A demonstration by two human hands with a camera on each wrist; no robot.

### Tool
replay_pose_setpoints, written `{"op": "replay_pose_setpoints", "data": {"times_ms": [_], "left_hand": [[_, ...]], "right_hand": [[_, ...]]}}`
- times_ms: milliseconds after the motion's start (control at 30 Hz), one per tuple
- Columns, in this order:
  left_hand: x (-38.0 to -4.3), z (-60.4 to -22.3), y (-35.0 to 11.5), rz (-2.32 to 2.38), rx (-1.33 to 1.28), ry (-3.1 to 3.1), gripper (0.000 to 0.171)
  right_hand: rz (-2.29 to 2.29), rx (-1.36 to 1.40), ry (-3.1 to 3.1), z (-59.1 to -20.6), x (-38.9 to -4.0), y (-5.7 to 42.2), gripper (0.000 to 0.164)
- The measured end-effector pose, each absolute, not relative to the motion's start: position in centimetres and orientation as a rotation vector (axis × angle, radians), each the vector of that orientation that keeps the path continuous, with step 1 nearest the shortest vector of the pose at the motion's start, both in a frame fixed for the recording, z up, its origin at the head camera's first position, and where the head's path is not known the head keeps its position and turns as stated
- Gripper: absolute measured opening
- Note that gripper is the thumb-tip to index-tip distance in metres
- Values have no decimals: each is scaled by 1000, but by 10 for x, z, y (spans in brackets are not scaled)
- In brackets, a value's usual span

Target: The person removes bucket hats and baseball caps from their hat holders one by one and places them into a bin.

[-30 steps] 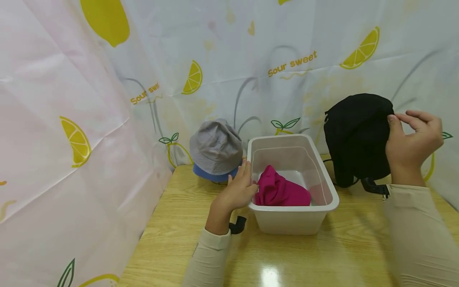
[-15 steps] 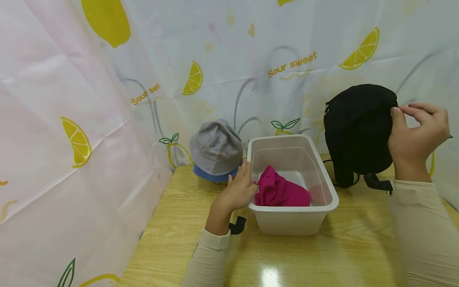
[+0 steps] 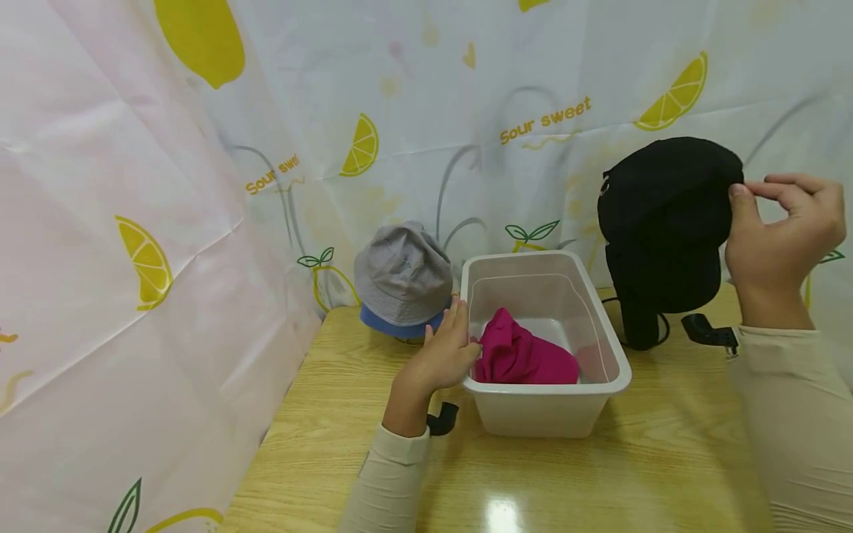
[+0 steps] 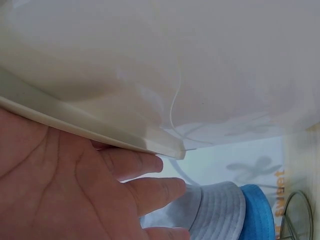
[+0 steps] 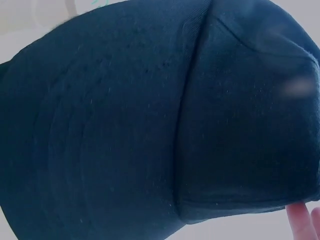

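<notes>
My right hand (image 3: 786, 237) pinches the side of a black cap (image 3: 666, 222) between thumb and fingertips, at the back right. In the right wrist view the cap (image 5: 240, 120) fills most of the picture, brim to the left, with fingertips at its lower right edge. My left hand (image 3: 436, 352) rests against the left rim of a white plastic tub (image 3: 540, 411), its fingers extended. The left wrist view shows the palm (image 4: 55, 185) against the rim. A magenta cap (image 3: 526, 355) lies crumpled inside the tub.
Left of the tub a grey bucket hat (image 3: 403, 274) sits over a blue hat (image 3: 389, 322). A wire stand (image 4: 298, 215) shows beside them. Another black piece (image 3: 640, 322) and a thin dark wire stand below the held cap. A lemon-print cloth (image 3: 413, 89) hangs behind the wooden table (image 3: 320, 444).
My right hand has risen and shifted slightly right, lifting the black cap and baring more of the dark piece below it. The left hand and tub have stayed put.
</notes>
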State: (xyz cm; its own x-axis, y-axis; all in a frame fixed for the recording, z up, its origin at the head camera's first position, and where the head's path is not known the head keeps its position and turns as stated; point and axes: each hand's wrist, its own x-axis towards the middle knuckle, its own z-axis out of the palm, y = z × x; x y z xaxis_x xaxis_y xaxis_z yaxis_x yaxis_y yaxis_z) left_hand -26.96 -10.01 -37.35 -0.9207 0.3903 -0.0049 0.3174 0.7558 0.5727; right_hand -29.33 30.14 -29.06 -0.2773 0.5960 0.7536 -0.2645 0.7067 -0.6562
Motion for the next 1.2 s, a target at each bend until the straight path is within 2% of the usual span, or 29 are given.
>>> {"op": "replay_pose_setpoints", "data": {"times_ms": [467, 1200], "left_hand": [[-269, -373, -99, 902, 570, 2832, 81], [-269, -375, -100, 885, 571, 2831, 82]], "right_hand": [[889, -217, -1702, -262, -285, 295, 49], [960, -149, -1742, -244, -281, 277, 48]]}}
